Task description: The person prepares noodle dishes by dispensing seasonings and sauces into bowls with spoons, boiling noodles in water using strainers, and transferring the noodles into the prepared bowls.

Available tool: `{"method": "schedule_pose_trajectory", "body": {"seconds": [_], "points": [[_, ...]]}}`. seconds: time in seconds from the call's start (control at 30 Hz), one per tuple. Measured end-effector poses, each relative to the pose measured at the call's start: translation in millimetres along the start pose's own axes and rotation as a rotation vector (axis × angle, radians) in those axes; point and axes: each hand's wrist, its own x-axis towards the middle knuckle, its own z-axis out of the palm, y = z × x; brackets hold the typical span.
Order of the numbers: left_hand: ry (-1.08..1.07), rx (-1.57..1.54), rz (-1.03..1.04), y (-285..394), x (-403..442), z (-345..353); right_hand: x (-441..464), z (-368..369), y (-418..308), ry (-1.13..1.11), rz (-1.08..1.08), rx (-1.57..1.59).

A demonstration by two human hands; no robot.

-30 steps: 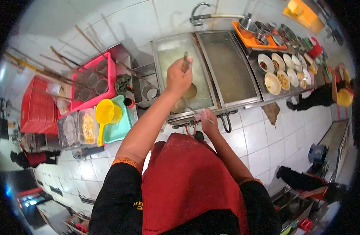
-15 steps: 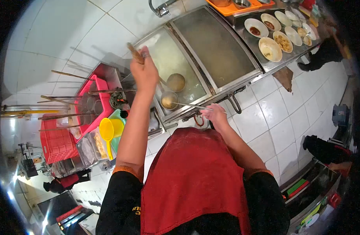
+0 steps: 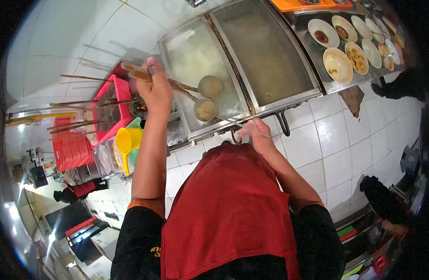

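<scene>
My left hand (image 3: 155,91) is closed around the wooden handles of two round noodle strainers. The far strainer (image 3: 210,87) and the near strainer (image 3: 204,110) sit side by side in the cloudy liquid of the left cooking tank (image 3: 246,111). Pale food shows in the near one. Between the fingers of my right hand (image 3: 255,133) is a thin metal rod (image 3: 229,121). It slants left, its tip reaching into the near strainer; whether it is a chopstick or a utensil handle I cannot tell.
A second tank (image 3: 266,60) adjoins on the right. Beyond it, several white bowls (image 3: 338,65) with sauce or food stand on a steel counter. At left are a pink bin (image 3: 123,91) holding more long-handled strainers, a yellow ladle (image 3: 124,140) and a red crate (image 3: 72,149).
My left hand has moved left, and the strainer handles now point left rather than up. My right hand keeps the rod in the near strainer. The view has shifted slightly.
</scene>
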Motion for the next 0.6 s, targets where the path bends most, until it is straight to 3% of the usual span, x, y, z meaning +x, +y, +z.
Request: {"method": "schedule_pose_trajectory", "body": {"seconds": [0.03,0.13,0.23,0.3,0.37,0.43,0.5,0.53,0.6], "points": [[0.015,0.004,-0.004,-3.0,-3.1,-0.9,2.5,4.4,-10.6,-0.013,0.005,-0.007],[0.000,-0.026,-0.120,-7.1,-16.3,3.4,10.6,19.8,-56.5,-0.204,-0.480,-0.660],[0.017,0.104,-0.193,-10.1,-32.3,5.1,30.6,43.2,-57.0,-0.267,-0.295,-0.838],[0.017,0.076,-0.165,-17.7,-31.3,0.5,43.3,45.0,-45.8,-0.275,-0.187,-0.675],[-0.119,-0.154,-0.331,-17.3,-28.5,-7.6,52.2,40.4,-38.1,-0.106,-0.171,-0.537],[-0.032,-0.217,-0.344,-18.0,-27.7,-5.7,50.4,34.9,-19.5,-0.180,-0.306,-0.740],[-0.007,-0.194,-0.274,-15.3,-27.2,-4.8,48.7,31.8,-5.3,-0.270,-0.094,-0.408],[0.011,-0.171,-0.251,-9.6,-27.6,-2.3,49.2,35.6,-23.6,-0.150,0.005,-0.277],[0.026,-0.222,-0.253,-4.0,-27.7,1.8,38.5,37.5,-42.8,-0.195,-0.077,-0.413]]}}
